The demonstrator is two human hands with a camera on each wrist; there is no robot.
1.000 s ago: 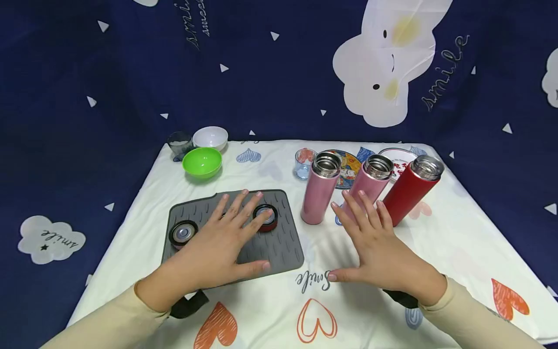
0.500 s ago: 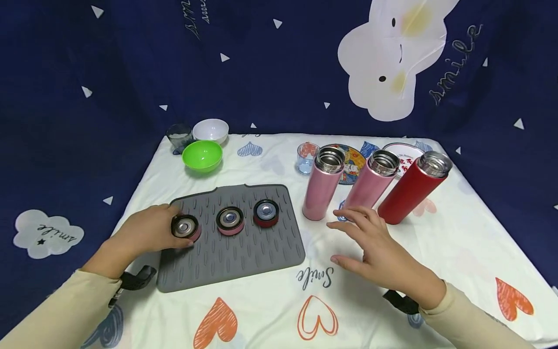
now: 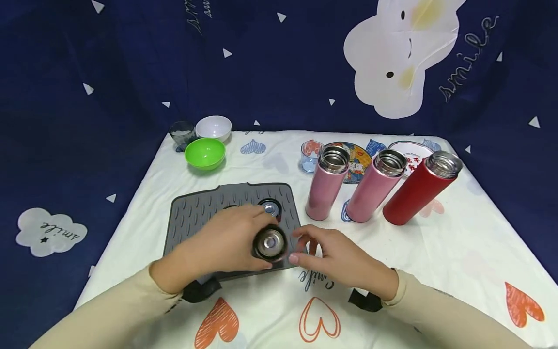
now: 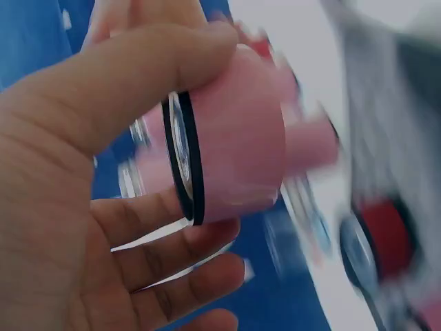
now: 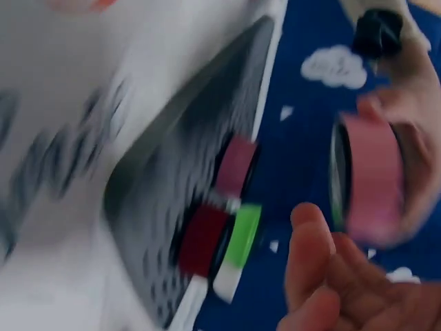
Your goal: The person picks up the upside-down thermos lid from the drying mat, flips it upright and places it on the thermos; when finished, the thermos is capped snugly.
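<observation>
Pink lid [image 3: 271, 244] in grip of left hand [image 3: 224, 240] above grey mat [image 3: 192, 213]; just to the right, half-spread right hand [image 3: 342, 257], apparently empty, if blurred.

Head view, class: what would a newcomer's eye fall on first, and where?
Probably two pink bottles and a red bottle, all lidless, right of the grey mat. Next, the bright green bowl beyond the mat's left part; then the lid held by the left hand over the mat.
</observation>
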